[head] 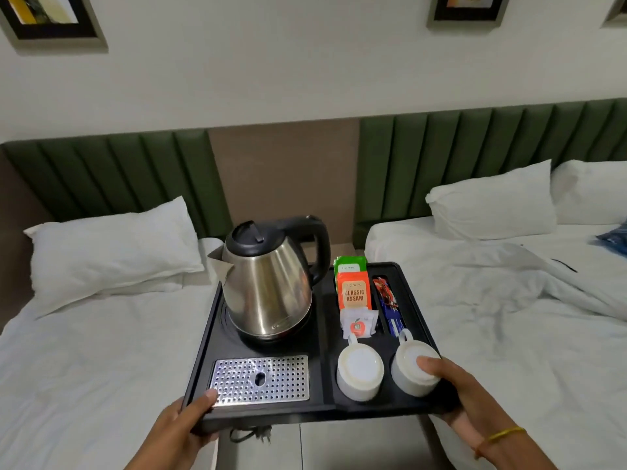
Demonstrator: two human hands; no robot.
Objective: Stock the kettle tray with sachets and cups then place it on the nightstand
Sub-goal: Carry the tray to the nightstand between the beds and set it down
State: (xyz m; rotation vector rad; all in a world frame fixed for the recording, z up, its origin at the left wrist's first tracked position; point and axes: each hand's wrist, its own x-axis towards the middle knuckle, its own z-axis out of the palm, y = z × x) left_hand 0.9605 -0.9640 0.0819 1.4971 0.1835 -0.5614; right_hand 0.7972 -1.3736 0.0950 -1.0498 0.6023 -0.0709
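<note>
Kettle tray (325, 407), black, is held in the air between two beds, over the floor gap. The left hand (185, 425) grips its near left corner, thumb on the perforated metal grille (261, 381). The right hand (464, 395) grips the near right corner, thumb resting on one upturned white cup (412, 368); a second cup (359, 371) sits just left. Sachets (354, 295) stand in the far right compartments. A steel kettle (271, 283) occupies the far left.

Kettle (268, 283) sat left on the tray (200, 354), tea sachets (353, 290) right, two upturned cups (360, 371) in front of those.
</note>
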